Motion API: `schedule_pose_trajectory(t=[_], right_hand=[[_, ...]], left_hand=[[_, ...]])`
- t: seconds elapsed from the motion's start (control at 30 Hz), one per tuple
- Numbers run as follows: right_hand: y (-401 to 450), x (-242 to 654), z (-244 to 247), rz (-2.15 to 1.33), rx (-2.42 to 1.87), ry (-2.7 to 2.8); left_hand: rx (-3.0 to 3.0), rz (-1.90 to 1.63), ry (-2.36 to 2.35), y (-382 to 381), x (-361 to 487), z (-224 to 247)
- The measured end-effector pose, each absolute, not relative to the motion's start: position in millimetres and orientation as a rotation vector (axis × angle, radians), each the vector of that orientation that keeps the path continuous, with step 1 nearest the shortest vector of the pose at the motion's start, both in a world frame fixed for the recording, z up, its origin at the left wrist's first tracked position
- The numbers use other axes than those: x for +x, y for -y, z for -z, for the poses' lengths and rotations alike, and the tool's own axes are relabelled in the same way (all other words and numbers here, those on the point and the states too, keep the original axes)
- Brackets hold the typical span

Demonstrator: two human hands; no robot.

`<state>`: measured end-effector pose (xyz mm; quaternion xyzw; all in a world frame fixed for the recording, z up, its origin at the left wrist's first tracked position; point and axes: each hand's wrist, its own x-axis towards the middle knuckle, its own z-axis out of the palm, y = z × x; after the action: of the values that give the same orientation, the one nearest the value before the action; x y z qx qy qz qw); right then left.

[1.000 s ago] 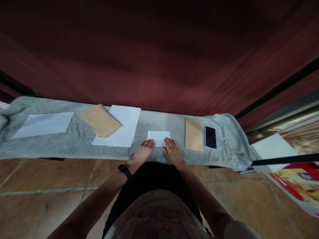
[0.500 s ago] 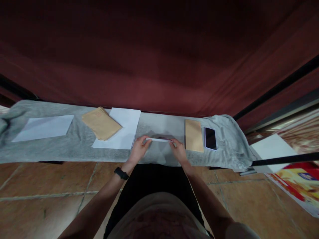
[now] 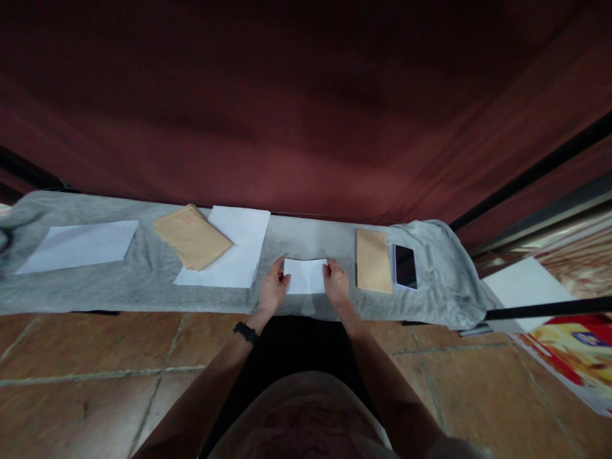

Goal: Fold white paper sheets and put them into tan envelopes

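A small white piece of paper is held between my two hands, its broad face turned up, over the grey cloth. My left hand pinches its left edge, and a dark band sits on that wrist. On the right edge, my right hand grips the paper between thumb and fingers. Left of my left hand lie larger white sheets with a stack of brown envelopes partly over them. One brown envelope lies flat to the right of my right hand.
A phone lies right of the single envelope. Another white sheet is at the far left of the grey cloth. Behind stands a dark red curtain. Black bars and a colourful printed box are at the right.
The white paper was seen nearly edge-on and now shows its broad face. My hands have turned with it, and my left hand has shifted slightly right.
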<state>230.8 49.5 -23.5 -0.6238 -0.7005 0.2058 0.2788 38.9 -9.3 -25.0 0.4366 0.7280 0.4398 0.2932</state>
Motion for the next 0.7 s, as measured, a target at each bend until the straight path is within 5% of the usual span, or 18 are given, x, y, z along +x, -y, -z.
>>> schedule_pose_trajectory(t=[0.2, 0.47, 0.7], right_hand=[[-42, 229, 26, -0.16, -1.693, 2.127], [-12, 206, 35, -0.33, -1.3, 2.34], [-4, 216, 38, -0.23, -1.376, 2.422]], left_hand=[[1.516, -0.944, -2.189, 13, 46, 22], [2.052, -0.546, -2.277, 28, 79, 23], [2.079, -0.462, -2.255, 33, 79, 40]])
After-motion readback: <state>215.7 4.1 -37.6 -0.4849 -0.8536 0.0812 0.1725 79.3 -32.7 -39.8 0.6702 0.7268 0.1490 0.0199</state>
